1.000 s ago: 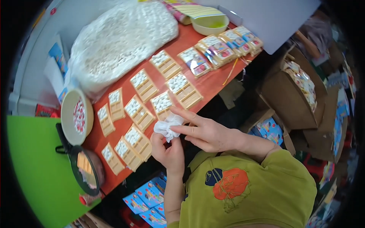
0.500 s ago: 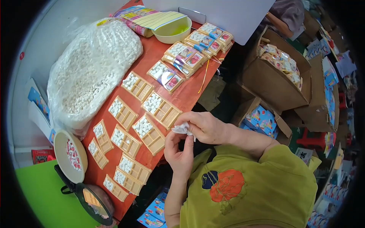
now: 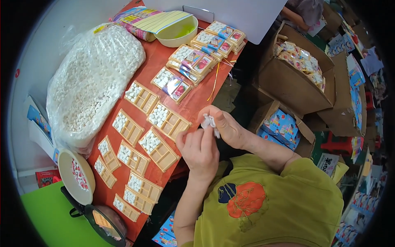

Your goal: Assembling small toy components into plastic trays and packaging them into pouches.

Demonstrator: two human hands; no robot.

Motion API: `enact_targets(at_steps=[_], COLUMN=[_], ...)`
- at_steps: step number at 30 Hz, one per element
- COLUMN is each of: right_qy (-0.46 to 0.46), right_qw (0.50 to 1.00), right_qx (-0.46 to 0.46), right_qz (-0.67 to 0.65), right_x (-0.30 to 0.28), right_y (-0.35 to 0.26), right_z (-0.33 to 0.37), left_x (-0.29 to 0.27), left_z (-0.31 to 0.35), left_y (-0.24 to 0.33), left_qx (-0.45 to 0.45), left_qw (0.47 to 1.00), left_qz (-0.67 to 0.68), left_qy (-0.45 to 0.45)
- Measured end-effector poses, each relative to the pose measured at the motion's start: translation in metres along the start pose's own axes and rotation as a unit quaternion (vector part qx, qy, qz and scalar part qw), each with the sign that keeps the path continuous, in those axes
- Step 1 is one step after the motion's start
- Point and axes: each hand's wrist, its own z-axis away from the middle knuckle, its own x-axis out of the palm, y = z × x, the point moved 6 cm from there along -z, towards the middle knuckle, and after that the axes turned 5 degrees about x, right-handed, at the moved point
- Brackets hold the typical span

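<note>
In front of my chest, just off the table edge, my right hand grips a crumpled white tissue between thumb and fingers. My left hand is closed, its bent fingertips pressed up to the lower side of the same tissue. Beside my left hand on the red table lie several tan divided trays. Small white pellet-like pieces fill one end of each tray, while the other compartments hold none. Farther back, wrapped trays with printed labels lie in stacks.
A large clear bag of white pieces leans at the left. A cream bowl and a black pan stand near the left edge. Another bowl is at the back. Cardboard boxes stand right, beside another person's arm.
Both hands have shifted slightly right with the tissue. My left hand has turned and its fingers have curled in, while the right hand has lifted a little.
</note>
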Motion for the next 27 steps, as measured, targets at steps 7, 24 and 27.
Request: enact_targets(at_steps=[7,24,27], right_qy=[-0.110,-0.150,-0.161], right_qw=[0.955,0.940,0.955], right_qx=[0.067,-0.003,-0.045], right_qz=[-0.266,-0.308,-0.246], right_x=[-0.026,-0.005,-0.015], right_y=[-0.004,-0.011,-0.015], right_z=[-0.012,0.009,0.007], left_x=[0.005,0.007,0.004], left_z=[0.012,-0.005,-0.005], left_y=[-0.064,-0.034,-0.036], left_qx=[-0.323,-0.255,-0.260], left_qw=[0.890,0.942,0.937], left_qz=[0.303,0.181,0.191], left_qy=[0.108,0.118,0.134])
